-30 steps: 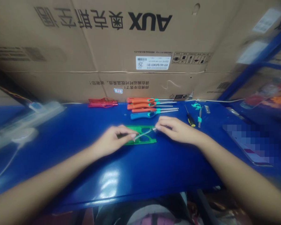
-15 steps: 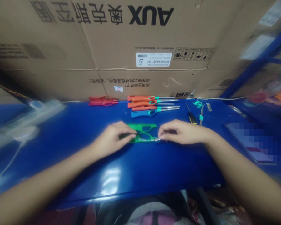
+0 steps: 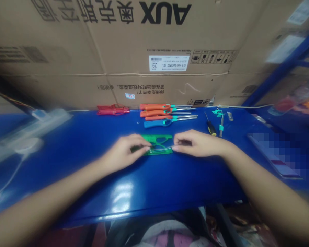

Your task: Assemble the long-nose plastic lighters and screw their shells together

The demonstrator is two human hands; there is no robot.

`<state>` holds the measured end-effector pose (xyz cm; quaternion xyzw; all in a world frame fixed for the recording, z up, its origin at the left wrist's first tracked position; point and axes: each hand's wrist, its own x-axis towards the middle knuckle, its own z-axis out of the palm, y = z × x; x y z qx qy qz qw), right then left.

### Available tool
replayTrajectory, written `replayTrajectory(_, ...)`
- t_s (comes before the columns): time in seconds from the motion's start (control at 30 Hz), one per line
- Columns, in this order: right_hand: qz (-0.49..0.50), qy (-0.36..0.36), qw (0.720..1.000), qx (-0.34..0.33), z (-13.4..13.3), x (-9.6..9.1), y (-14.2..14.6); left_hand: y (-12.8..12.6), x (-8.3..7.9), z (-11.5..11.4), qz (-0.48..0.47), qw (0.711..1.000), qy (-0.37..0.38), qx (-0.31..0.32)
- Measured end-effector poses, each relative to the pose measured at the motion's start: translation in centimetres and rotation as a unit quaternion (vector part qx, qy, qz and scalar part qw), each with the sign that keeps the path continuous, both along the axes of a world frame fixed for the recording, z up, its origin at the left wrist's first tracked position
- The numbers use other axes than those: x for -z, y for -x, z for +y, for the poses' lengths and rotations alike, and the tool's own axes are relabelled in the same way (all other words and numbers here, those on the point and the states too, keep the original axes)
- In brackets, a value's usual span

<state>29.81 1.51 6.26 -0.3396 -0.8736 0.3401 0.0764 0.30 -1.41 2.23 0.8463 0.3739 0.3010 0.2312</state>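
Two green lighter shell halves (image 3: 165, 137) lie side by side on the blue table, one beyond the other. My left hand (image 3: 127, 149) covers their left ends, thumb and forefinger closed on the nearer half, with a small dark part at the fingertips. A thin, pale wire or tube (image 3: 161, 149) runs over the nearer half towards my right hand (image 3: 193, 142). My right thumb and forefinger pinch its right end, just off the shells' right ends. A small metal piece seen there earlier is now mostly hidden by the fingers.
Several orange lighters (image 3: 154, 111) and a blue lighter (image 3: 157, 124) lie behind the shells. Red shells (image 3: 112, 109) are at back left. A screwdriver (image 3: 210, 127), teal-marked metal tube (image 3: 221, 127) and phone (image 3: 274, 156) lie right. A power strip (image 3: 54, 120) is left; cardboard (image 3: 118, 61) stands behind.
My right hand has shifted slightly up and left, bringing the wire's end over the nearer green shell's right end. The left hand has stayed nearly in place.
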Motion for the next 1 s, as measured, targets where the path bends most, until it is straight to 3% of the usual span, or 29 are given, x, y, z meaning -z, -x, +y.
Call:
replayTrajectory(0.27, 0.032, -0.097, 0.995, 0.004, 0.1, 1.0, 0.5, -0.2, -0.2, -0.2, -0.024, 1.000, 0.002, -0.017)
replayTrajectory(0.53, 0.106, -0.136, 0.985, -0.009, 0.1, 1.6, 1.0, -0.3, -0.2, -0.3, -0.019, 0.998, 0.001, -0.060)
replayTrajectory(0.77, 0.120, -0.130, 0.984, 0.018, 0.0, 1.7, 1.2, -0.3, -0.1, -0.1, -0.017, 0.997, 0.027, -0.070)
replayTrajectory(1.0, 0.081, -0.105, 0.990, 0.041, -0.2, 1.8, 1.4, -0.4, -0.2, -0.3, -0.024, 0.997, 0.005, -0.070)
